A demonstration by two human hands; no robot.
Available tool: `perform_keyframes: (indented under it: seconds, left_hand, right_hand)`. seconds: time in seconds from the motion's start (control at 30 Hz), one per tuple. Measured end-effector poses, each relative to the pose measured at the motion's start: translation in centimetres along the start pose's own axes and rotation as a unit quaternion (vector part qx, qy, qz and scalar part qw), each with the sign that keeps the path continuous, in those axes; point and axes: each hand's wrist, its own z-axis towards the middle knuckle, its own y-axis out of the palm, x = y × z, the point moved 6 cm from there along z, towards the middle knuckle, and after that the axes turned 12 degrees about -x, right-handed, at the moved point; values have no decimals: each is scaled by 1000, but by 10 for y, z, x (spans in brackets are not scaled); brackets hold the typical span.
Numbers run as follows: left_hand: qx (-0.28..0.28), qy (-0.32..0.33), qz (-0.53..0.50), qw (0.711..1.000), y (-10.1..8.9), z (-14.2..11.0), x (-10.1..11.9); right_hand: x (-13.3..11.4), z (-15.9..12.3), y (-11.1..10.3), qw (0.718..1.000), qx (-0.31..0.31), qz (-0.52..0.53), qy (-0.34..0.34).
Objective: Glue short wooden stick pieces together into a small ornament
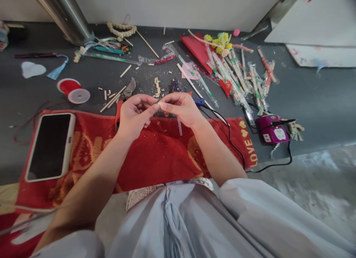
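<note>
My left hand (136,115) and my right hand (182,107) meet over the near part of the table, thumbs and fingertips pinched together. Between them is a small pale piece (159,104), mostly covered by the fingers. Just beyond lies a short chain of cut stick pieces (157,88). Cutting pliers (129,89) rest beside my left hand, their handles partly hidden behind it. A blue glue gun (198,101) sits behind my right hand, with a clear glue stick (180,126) showing below that hand.
A red towel (155,157) covers the front edge, bearing a phone (50,146) at left. Red thread spool (72,90), loose sticks (113,98) and crumbs lie around. Wrapped chopsticks (233,78) pile at right, near a purple power socket (272,129) with black cable.
</note>
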Motion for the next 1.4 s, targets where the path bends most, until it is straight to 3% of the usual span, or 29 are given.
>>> perform_keyframes:
  seconds: [0.43,0.6,1.07,1.27,1.4]
  left_hand:
    - [-1,59,100,993,-1,-3,9]
    - [19,87,128,988,0,-6,15]
    - [49,105,171,978,-1,-10,22]
    - [92,168,243,951,1,-17,35]
    - [84,243,302,918,3,-19,36]
  right_hand:
    - [-21,-6,0,975,22,-187,-117]
    - [-22,-8,-2,967,56,-213,-127]
    - [-25,-10,-1,961,27,-236,-142]
    - [-24,-10,1,960,16,-231,-155]
    - [-26,-11,2,960,24,-215,-178]
